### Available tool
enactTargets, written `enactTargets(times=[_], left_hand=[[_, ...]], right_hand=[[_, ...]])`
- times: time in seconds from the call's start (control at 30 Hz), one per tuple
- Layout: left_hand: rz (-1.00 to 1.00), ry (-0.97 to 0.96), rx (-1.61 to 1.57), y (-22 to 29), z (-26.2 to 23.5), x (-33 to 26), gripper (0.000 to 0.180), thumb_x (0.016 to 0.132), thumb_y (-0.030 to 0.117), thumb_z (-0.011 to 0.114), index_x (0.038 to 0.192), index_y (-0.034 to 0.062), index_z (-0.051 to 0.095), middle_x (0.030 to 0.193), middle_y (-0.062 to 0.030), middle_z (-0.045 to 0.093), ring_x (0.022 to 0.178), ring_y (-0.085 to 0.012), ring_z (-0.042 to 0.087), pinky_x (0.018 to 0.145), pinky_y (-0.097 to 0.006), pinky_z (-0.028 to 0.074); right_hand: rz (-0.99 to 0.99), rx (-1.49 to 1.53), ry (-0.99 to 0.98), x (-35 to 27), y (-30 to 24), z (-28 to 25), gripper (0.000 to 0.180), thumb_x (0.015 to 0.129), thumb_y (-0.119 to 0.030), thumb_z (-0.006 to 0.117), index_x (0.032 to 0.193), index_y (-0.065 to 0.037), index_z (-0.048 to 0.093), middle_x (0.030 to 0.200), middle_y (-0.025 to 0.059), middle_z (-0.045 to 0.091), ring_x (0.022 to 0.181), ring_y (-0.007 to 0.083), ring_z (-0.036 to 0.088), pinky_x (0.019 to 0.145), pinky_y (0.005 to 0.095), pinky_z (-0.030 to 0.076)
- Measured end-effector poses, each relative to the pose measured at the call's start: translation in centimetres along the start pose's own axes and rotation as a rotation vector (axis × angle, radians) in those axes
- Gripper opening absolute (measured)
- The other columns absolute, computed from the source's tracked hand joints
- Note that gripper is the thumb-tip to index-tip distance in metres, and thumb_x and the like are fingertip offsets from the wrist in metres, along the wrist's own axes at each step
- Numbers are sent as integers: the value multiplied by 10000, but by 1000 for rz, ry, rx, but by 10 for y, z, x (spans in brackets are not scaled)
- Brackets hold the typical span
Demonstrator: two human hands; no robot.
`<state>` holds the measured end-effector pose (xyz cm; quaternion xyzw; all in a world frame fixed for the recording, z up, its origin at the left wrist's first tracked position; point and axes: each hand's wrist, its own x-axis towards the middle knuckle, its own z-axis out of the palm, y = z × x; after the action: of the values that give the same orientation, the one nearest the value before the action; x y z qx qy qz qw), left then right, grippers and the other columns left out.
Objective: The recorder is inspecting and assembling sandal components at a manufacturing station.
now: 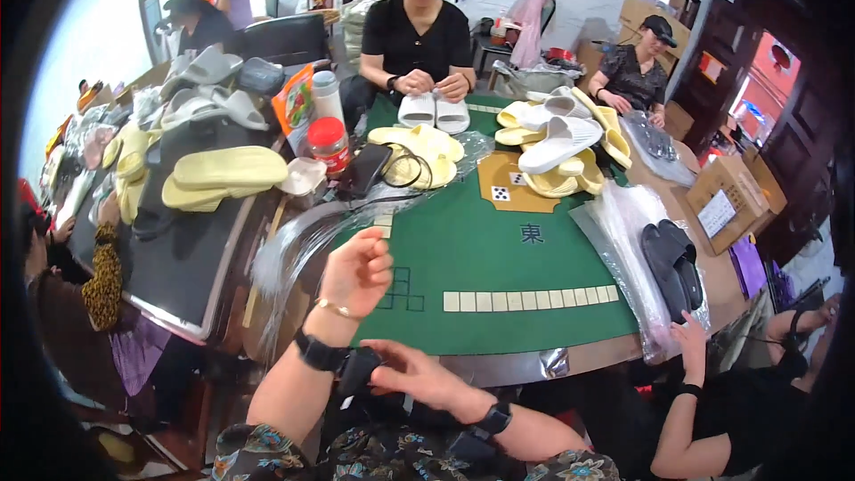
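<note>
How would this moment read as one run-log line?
Left hand: raised, fingers curled | Right hand: thumb and finger on black device beside left wristband | Green tabletop: yellow slippers, white slippers

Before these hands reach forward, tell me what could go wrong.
The right hand touches a small black object; unless strapped on, it could fall. The left hand is close to clear plastic, which might snag. The front white slipper, resting on yellow slippers, might slide.

Right hand (417, 376) on black wrist device (358, 372)
</note>
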<state>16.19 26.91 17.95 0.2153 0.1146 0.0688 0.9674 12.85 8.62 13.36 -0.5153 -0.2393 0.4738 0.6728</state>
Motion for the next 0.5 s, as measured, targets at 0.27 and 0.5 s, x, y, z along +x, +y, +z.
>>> enactTargets(times=[0.27, 0.5], left_hand=[[122, -335, 396, 66, 79, -95, 219, 941, 223, 604, 967, 9, 570, 649, -82, 539, 488, -143, 470, 404, -273, 366], [-18, -724, 941, 115, 163, -140, 440, 976, 567, 538, 1011, 158, 697, 1187, -130, 592, 980, -258, 625, 865, -415, 539]], right_hand=[[-199, 79, 507, 41, -111, -195, 315, 992, -221, 620, 1238, -34, 562, 1098, 75, 619, 945, 191, 647, 754, 377, 587], [-185, 233, 997, 115, -145, -344, 478, 924, -424, 684, 1212, -70, 541, 1092, 75, 560, 880, 209, 592, 692, 354, 555]])
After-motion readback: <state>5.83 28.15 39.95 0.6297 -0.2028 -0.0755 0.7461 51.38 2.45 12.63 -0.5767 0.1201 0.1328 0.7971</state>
